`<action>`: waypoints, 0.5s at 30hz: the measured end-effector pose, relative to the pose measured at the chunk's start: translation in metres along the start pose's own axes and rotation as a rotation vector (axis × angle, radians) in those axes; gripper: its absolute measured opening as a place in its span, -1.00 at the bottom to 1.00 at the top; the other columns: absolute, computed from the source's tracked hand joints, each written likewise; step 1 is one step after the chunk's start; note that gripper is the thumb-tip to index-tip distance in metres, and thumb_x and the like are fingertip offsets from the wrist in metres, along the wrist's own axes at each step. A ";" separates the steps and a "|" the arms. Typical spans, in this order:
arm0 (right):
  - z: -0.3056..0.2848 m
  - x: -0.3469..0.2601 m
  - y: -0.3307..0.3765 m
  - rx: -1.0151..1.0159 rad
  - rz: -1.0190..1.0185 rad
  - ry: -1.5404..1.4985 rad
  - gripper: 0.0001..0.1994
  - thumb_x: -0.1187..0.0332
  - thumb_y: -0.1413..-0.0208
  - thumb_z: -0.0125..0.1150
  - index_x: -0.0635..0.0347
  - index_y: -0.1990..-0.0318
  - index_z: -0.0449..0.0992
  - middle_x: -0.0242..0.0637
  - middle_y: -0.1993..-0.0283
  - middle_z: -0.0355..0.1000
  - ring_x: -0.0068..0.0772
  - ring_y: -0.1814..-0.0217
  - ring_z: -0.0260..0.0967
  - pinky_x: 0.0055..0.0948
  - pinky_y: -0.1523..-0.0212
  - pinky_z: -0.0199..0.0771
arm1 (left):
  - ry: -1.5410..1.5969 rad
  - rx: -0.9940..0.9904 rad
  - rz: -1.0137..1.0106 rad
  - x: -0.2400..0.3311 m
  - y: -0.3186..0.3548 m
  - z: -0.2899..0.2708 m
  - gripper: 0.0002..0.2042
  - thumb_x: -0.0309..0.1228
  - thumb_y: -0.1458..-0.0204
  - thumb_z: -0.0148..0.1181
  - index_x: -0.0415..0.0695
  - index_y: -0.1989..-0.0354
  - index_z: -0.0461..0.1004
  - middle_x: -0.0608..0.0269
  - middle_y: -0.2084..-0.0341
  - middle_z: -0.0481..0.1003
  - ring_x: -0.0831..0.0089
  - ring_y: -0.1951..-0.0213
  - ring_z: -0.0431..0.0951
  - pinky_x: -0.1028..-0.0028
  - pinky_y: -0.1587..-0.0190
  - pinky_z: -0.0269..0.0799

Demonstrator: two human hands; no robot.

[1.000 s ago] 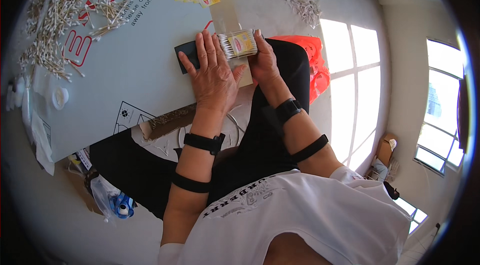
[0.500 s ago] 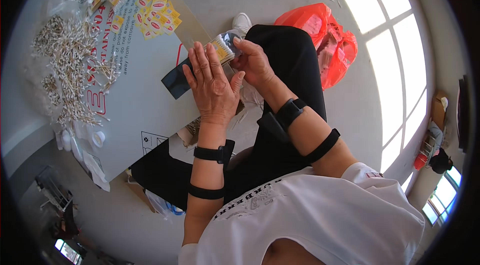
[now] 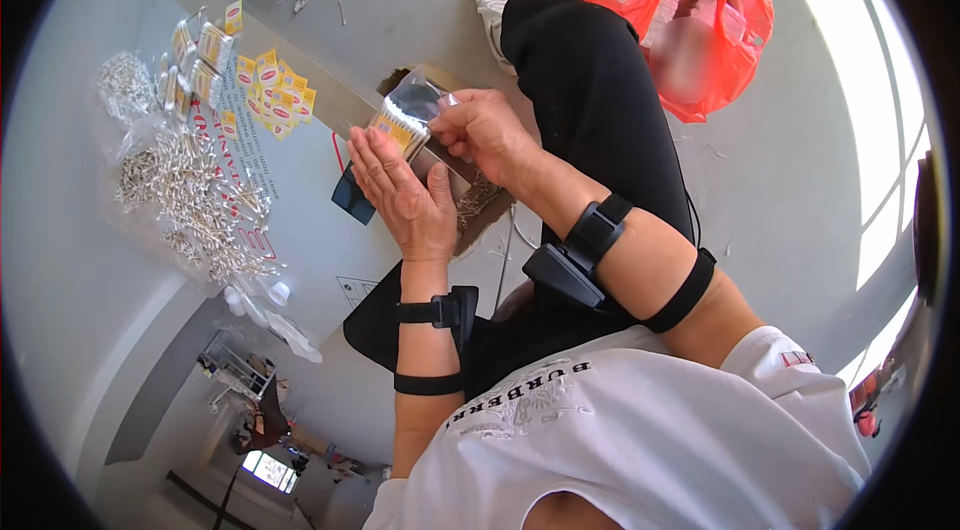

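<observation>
A small pack of cotton swabs (image 3: 403, 129), with a yellow card and clear plastic bag, is between my hands above the table's edge. My left hand (image 3: 405, 205) lies flat along its near left side, fingers straight and thumb apart. My right hand (image 3: 488, 135) pinches the bag's clear loose end (image 3: 425, 95) between thumb and fingers. Beyond my left hand, yellow cards (image 3: 275, 95) lie scattered on the table, near several filled swab packs (image 3: 208, 65). A heap of loose cotton swabs (image 3: 190, 190) spreads at the left on clear plastic.
A cardboard box (image 3: 490, 235) holding loose swabs stands below my hands. A dark glossy piece (image 3: 352, 198) lies at the table (image 3: 325, 240) edge. On the floor at right, a red plastic bag (image 3: 735, 80) holds pink-and-white packs. My black-trousered leg (image 3: 590, 80) stretches alongside.
The view has shifted, showing more of the box. My right hand has drawn slightly away from my left, and the bag's clear end now stands up above the swabs.
</observation>
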State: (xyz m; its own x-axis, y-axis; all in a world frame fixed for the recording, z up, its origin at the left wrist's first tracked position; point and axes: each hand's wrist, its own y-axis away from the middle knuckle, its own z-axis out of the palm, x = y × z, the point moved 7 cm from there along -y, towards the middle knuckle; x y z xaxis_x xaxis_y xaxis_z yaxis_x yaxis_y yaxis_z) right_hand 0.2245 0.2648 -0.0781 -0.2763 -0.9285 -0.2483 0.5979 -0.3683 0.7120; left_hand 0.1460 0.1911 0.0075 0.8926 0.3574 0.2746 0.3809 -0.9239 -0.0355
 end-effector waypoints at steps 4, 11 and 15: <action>0.014 -0.014 -0.002 0.023 -0.093 0.013 -0.91 0.39 -0.03 0.31 0.15 0.42 0.53 -0.46 0.52 0.34 -0.62 0.50 0.22 -0.59 0.46 0.25 | -0.028 -0.014 0.030 0.001 0.000 0.004 -0.13 0.21 -0.22 -0.25 -0.29 -0.44 -0.20 -0.18 -0.43 -0.19 -0.08 -0.45 -0.21 0.05 -0.43 -0.30; 0.026 -0.003 -0.018 -0.017 -0.085 -0.002 -0.84 0.33 -0.09 0.34 0.24 0.37 0.56 -0.41 0.40 0.47 -0.61 0.35 0.36 -0.52 0.33 0.37 | -0.028 -0.014 -0.015 -0.003 0.002 0.004 -0.12 0.19 -0.22 -0.22 -0.33 -0.43 -0.23 -0.27 -0.42 -0.26 -0.14 -0.45 -0.26 0.04 -0.44 -0.34; 0.029 0.000 -0.019 -0.030 -0.064 -0.002 -0.83 0.34 -0.06 0.37 0.27 0.38 0.56 -0.39 0.41 0.49 -0.62 0.36 0.37 -0.53 0.31 0.38 | -0.018 -0.028 -0.014 -0.005 0.004 0.004 -0.13 0.17 -0.23 -0.20 -0.32 -0.44 -0.25 -0.26 -0.43 -0.27 -0.15 -0.45 -0.28 0.03 -0.44 -0.35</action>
State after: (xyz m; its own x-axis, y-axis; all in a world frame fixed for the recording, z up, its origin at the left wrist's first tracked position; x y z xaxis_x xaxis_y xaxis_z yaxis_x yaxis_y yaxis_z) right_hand 0.1912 0.2732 -0.0725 -0.3158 -0.9029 -0.2916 0.6014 -0.4281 0.6746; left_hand 0.1439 0.1863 0.0023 0.8918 0.3722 0.2572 0.3864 -0.9223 -0.0053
